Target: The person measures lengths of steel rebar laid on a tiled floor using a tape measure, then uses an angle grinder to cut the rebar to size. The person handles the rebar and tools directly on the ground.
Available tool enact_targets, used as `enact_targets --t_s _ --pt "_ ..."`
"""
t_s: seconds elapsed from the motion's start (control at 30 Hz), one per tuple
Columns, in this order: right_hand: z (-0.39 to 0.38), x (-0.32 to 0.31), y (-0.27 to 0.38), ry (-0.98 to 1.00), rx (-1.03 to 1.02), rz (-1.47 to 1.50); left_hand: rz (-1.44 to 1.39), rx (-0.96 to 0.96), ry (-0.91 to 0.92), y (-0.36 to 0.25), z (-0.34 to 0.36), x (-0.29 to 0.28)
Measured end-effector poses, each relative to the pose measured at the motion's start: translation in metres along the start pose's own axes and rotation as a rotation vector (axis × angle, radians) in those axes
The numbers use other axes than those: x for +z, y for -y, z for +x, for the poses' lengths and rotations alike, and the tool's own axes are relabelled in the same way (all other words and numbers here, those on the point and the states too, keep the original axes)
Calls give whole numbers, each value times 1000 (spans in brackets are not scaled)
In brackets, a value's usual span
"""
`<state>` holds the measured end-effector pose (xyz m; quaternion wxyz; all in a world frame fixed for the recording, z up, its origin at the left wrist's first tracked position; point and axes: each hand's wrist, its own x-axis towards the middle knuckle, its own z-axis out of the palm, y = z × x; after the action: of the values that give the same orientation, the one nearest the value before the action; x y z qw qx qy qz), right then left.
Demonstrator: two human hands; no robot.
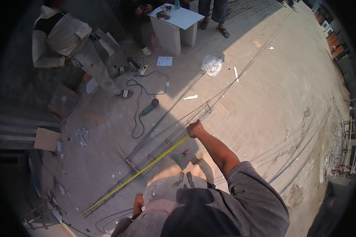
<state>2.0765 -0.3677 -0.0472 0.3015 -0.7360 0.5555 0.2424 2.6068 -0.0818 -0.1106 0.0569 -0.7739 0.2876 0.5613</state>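
Note:
My right hand (194, 128) is closed on the upper end of an extended yellow tape measure (164, 153). The tape runs diagonally down to the lower left along a narrow cage of steel rods (207, 107) with square ties, lying on the paving. Across the rods near the middle lies a wooden stick (126, 159). My left hand (138, 202) hangs low beside my left side, its fingers too small and partly hidden to read. A small red object (185, 152) is on the ground near my feet.
At upper left stands a person (63, 35); others are around a white table (166, 29). An angle grinder (149, 107), cables, power strip (143, 70) and crumpled plastic (211, 65) lie on the paving (245, 114). Cardboard (47, 138) is at left, long rods (292, 158) at right.

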Motion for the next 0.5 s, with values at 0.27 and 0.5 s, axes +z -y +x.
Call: enact_targets --t_s 0.27,0.5 --pt "16 -13 -250 61 26 -54 -158 107 -157 -193 -62 127" --pt "51 12 -315 127 -80 8 -80 177 41 -340 -112 244"
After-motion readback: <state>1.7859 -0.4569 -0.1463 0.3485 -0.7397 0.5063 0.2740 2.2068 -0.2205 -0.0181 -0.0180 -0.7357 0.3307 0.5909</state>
